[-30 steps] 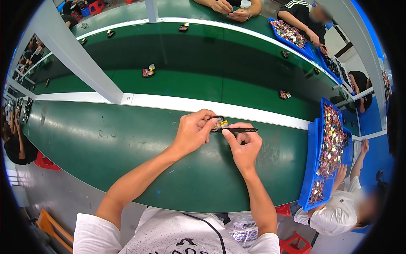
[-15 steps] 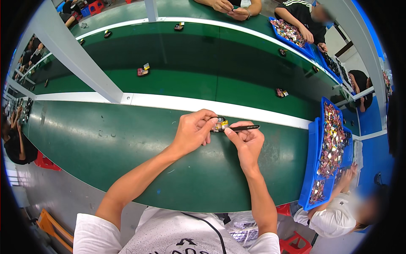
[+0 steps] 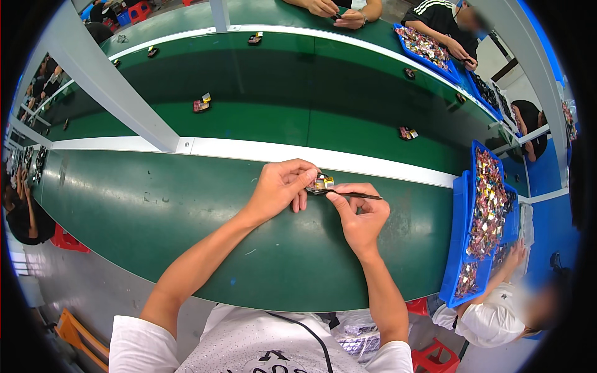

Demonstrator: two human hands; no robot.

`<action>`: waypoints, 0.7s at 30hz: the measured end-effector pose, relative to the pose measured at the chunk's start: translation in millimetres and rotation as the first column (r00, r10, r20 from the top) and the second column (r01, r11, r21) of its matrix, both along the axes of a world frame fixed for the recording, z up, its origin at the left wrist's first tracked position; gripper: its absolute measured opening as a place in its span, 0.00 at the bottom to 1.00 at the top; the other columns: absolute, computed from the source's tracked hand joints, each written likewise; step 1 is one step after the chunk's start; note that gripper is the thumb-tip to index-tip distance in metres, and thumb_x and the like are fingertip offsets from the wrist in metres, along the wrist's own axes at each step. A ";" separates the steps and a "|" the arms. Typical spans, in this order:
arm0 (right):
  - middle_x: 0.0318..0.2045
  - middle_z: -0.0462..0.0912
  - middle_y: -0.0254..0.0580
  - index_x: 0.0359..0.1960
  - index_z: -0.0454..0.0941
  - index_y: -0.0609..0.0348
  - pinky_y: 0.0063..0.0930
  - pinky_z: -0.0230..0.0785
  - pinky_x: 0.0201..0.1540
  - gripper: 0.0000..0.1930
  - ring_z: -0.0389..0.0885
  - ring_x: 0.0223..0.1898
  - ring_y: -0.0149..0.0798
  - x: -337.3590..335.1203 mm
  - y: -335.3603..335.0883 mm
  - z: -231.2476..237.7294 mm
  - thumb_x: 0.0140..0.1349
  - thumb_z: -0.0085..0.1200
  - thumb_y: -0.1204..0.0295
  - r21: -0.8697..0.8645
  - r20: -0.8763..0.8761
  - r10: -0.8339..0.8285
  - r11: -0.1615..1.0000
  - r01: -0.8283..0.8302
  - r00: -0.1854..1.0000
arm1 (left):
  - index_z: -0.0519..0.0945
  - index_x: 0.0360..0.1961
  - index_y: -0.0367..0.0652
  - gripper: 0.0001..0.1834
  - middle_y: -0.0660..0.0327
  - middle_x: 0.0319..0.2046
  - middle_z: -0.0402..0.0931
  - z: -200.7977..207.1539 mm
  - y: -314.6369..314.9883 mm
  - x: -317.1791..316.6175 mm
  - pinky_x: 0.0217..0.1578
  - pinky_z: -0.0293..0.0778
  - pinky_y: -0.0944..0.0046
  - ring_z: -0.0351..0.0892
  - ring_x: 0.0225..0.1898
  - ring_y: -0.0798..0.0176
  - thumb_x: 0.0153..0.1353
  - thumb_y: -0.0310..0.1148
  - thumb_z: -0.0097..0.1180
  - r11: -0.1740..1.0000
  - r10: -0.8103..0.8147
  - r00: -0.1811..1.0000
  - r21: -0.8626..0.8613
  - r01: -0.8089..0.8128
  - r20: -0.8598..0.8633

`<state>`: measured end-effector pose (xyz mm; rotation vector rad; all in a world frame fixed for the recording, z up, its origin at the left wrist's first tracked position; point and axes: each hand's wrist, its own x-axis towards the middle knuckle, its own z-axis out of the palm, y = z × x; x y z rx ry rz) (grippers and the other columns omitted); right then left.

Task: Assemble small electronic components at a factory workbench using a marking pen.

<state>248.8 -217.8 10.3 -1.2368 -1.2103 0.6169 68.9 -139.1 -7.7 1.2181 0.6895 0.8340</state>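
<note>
Between the thumb and fingers of my left hand (image 3: 283,186) is a small black plastic housing (image 3: 319,185) with reddish circuitry and a yellow-and-silver piece in it. My right hand (image 3: 362,217) pinches a pair of black tweezers (image 3: 360,195) whose tip meets the housing's lower right edge. Both hands are close together above the green worktable (image 3: 280,248), near its far white rail. My left fingers hide part of the housing, and the exact spot under the tweezer tip is too small to make out.
Beyond the white rail (image 3: 249,150), a green conveyor belt (image 3: 261,118) carries spaced units, one (image 3: 201,103) ahead-left and another (image 3: 408,133) ahead-right. Blue bins (image 3: 459,248) of small parts stand at the right table end, beside a co-worker. A grey post (image 3: 112,81) rises at left. Other people work across the belt.
The units on the belt have shifted left. In my right hand the tweezers have turned, now showing a narrower side, with their tip still at the housing. My left hand keeps its hold, moving only slightly.
</note>
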 end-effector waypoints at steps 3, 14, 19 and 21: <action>0.30 0.88 0.32 0.32 0.87 0.65 0.17 0.47 0.19 0.05 0.58 0.16 0.16 -1.0 -0.3 -0.7 0.55 0.71 0.84 0.045 0.056 -0.014 0.999 0.011 0.998 | 0.81 0.51 0.28 0.16 0.55 0.34 0.84 -0.4 0.1 -0.5 0.18 0.76 0.71 0.81 0.20 0.67 0.76 0.33 0.53 1.000 0.000 1.000 -0.006 0.000 0.011; 0.33 0.90 0.35 0.32 0.88 0.65 0.17 0.47 0.18 0.06 0.59 0.15 0.16 -2.3 0.4 -3.7 0.54 0.72 0.84 0.088 0.064 -0.047 0.995 0.042 0.997 | 0.81 0.50 0.28 0.15 0.54 0.35 0.84 1.3 0.1 0.0 0.19 0.77 0.70 0.83 0.21 0.66 0.76 0.33 0.54 1.000 -0.006 1.000 -0.016 0.006 0.009; 0.31 0.89 0.33 0.32 0.88 0.64 0.18 0.46 0.18 0.06 0.58 0.15 0.16 -2.4 0.2 -2.6 0.54 0.72 0.83 0.077 0.085 -0.039 0.997 0.032 0.996 | 0.81 0.50 0.28 0.15 0.55 0.33 0.84 2.7 -1.1 -0.5 0.19 0.77 0.70 0.82 0.20 0.67 0.75 0.32 0.55 1.000 0.001 1.000 -0.012 -0.002 -0.011; 0.30 0.89 0.32 0.31 0.88 0.64 0.18 0.46 0.18 0.06 0.57 0.15 0.16 -2.3 -0.4 -2.6 0.54 0.73 0.83 0.073 0.088 -0.040 0.997 0.033 0.995 | 0.81 0.50 0.27 0.14 0.55 0.33 0.84 3.4 -1.9 -0.4 0.19 0.77 0.70 0.82 0.20 0.67 0.75 0.31 0.55 1.000 0.005 1.000 -0.020 -0.005 -0.008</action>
